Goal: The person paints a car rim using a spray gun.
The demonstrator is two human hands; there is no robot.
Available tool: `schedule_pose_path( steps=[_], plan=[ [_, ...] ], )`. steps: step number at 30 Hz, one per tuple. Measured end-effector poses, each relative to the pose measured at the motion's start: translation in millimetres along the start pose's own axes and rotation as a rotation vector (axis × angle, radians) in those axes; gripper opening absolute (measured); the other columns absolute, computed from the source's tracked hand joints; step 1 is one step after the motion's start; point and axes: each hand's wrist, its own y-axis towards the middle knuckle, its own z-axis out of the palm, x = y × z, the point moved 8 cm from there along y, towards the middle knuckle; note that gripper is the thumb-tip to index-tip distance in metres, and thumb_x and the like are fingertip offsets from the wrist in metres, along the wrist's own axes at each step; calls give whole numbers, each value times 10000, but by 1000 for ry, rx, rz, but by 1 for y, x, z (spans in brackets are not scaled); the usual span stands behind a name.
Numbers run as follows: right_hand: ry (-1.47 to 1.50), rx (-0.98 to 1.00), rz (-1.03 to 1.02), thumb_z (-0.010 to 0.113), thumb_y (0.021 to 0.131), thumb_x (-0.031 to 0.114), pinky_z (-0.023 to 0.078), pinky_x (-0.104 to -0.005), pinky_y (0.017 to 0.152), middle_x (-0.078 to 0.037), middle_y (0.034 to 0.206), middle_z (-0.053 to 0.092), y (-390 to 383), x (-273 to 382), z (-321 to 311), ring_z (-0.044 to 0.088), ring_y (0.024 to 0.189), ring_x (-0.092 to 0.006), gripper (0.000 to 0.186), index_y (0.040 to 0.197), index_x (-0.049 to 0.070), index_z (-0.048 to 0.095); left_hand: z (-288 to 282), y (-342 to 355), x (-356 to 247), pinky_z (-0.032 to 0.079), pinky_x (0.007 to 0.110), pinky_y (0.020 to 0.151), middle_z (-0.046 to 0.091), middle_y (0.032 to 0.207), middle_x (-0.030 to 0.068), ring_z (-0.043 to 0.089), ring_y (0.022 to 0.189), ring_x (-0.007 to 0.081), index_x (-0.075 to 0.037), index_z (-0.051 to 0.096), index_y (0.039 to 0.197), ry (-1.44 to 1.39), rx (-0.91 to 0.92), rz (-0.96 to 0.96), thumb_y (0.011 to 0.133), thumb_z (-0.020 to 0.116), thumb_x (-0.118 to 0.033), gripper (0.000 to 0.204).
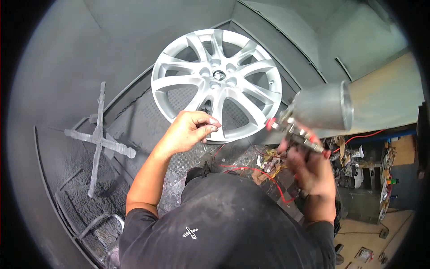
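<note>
A silver multi-spoke alloy wheel (217, 83) stands tilted on a stand inside a grey spray booth. My left hand (190, 130) rests its fingers on the wheel's lower rim. My right hand (311, 168) grips a spray gun (298, 132) with a red knob and a large metal cup (323, 109) on top. The gun is held up to the right of the wheel, apart from it.
A paint-crusted cross-shaped stand (98, 139) lies on the booth floor at left. Grey booth walls (134, 27) curve behind the wheel. A red hose (268, 177) runs below my right hand. Cluttered tools and scraps (358, 161) sit at right, beside a wooden bench (389, 89).
</note>
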Motion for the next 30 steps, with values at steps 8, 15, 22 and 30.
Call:
schedule_pose_path(
  steps=[8,15,22,30],
  plan=[
    [-475,-483,55,526,990,67,399,-254,537,-22,885,606,26,6,-91,455,583,-82,212,1186,-13,534,134,-12,0,516,388,867,708,1036,94,660,967,261,-43,703,1064,-30,669,374,906,686,-210,231],
    [-497,-528,246,511,976,43,455,-293,575,-77,956,630,-24,-42,-102,513,618,-126,356,1329,2,485,176,-31,21,290,465,1161,438,1503,195,373,1419,359,-64,490,1440,-115,1146,460,986,584,-337,538],
    [-321,-210,330,523,939,-9,437,-254,633,-55,978,641,-56,-64,-49,517,716,-88,354,1292,2,508,170,-21,83,244,416,1187,386,1551,162,330,1449,297,-64,410,1500,-248,1185,131,1038,480,-388,568],
    [-26,-95,321,560,925,-45,477,-257,737,-60,985,667,-43,-47,-15,573,811,-98,465,1386,-13,503,189,-21,107,252,414,1183,408,1532,173,331,1448,311,-60,411,1499,-207,1258,-97,1032,454,-475,627]
  ],
)
